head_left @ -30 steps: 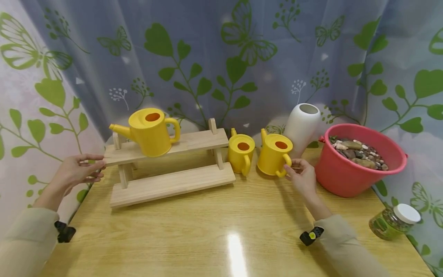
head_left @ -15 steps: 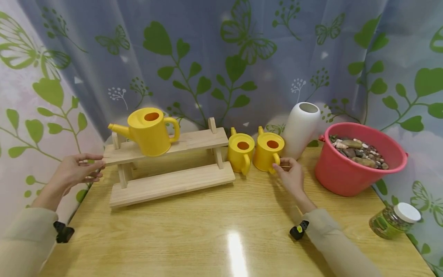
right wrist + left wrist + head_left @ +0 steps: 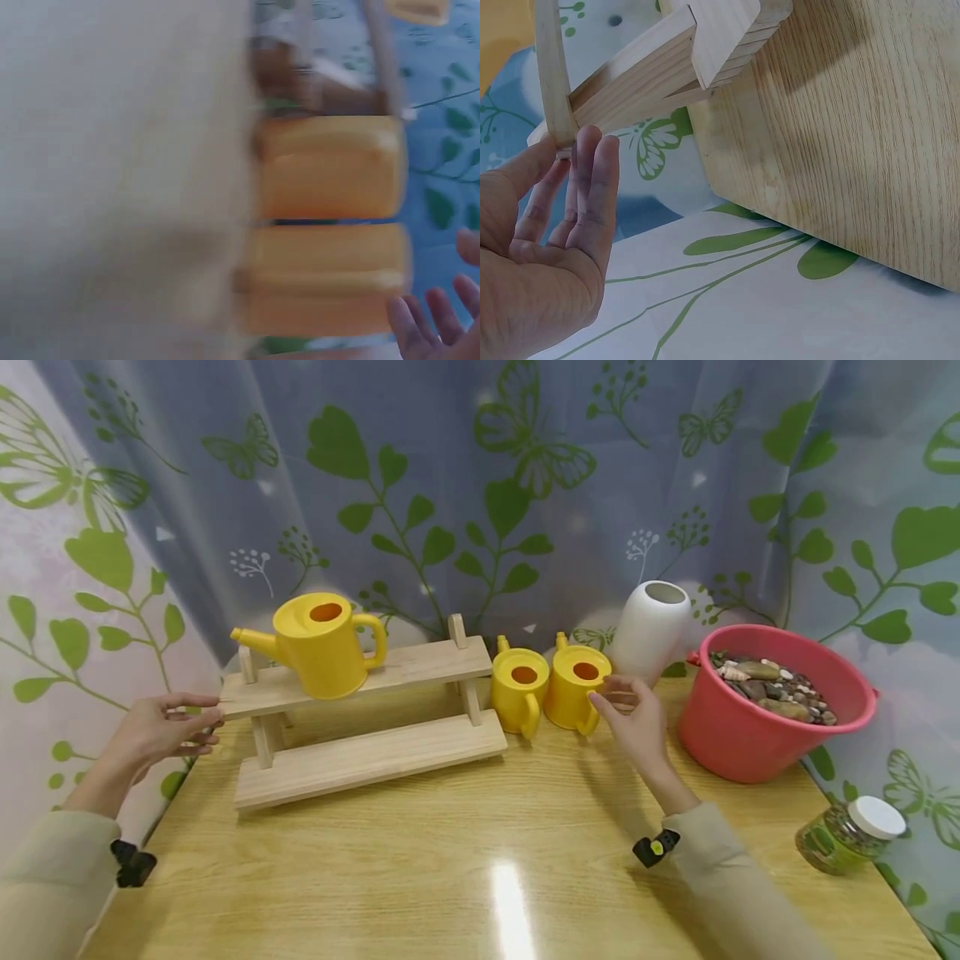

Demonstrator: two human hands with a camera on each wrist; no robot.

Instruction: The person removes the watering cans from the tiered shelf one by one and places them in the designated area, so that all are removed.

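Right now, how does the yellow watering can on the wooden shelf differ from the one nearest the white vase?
The first yellow watering can sits on the pale wooden shelf; the second yellow watering can stands on the wooden table. The first can's spout points leftward; the second can's points toward the patterned curtain. Both have handles and top openings.

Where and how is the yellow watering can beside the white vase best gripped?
Probably by its handle, from the near right, where the right hand is. The watering can stands upright with its handle jutting toward the person and its spout pointing away, while the neighbouring can crowds its left side.
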